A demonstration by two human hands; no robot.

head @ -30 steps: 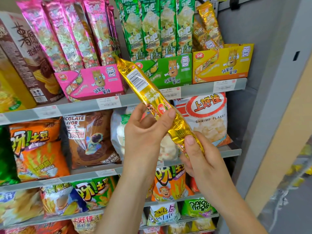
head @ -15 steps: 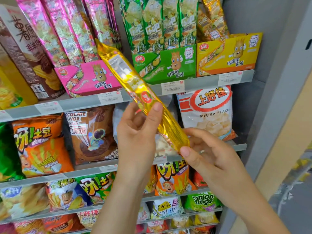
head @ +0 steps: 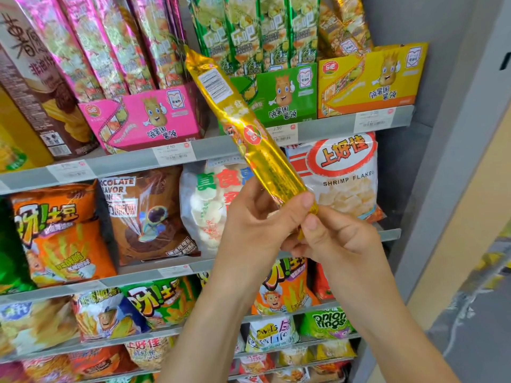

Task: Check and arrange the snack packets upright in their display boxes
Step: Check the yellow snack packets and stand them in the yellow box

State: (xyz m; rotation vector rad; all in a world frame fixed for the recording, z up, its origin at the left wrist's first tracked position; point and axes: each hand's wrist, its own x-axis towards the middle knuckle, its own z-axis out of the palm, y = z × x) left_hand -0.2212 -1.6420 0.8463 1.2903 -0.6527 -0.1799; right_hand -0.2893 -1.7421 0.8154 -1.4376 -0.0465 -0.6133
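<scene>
A long gold snack packet slants from upper left to lower right in front of the shelves, its back label facing me. My left hand grips its lower end, thumb on top. My right hand pinches the packet's bottom seal just below. On the top shelf stand a pink display box, a green display box and a yellow display box. Pink packets and green packets stand upright in theirs; a few gold packets lean in the yellow one.
Below the top shelf rail hang price tags. Shrimp flakes bag, a white cracker bag, a brown chocolate ring bag and orange potato stick bags fill lower shelves. A grey upright post borders the right side.
My left hand slid down the gold packet to its lower end. My right hand closed from loose fingers onto the bottom seal. The packet's top end swung right, toward the green box.
</scene>
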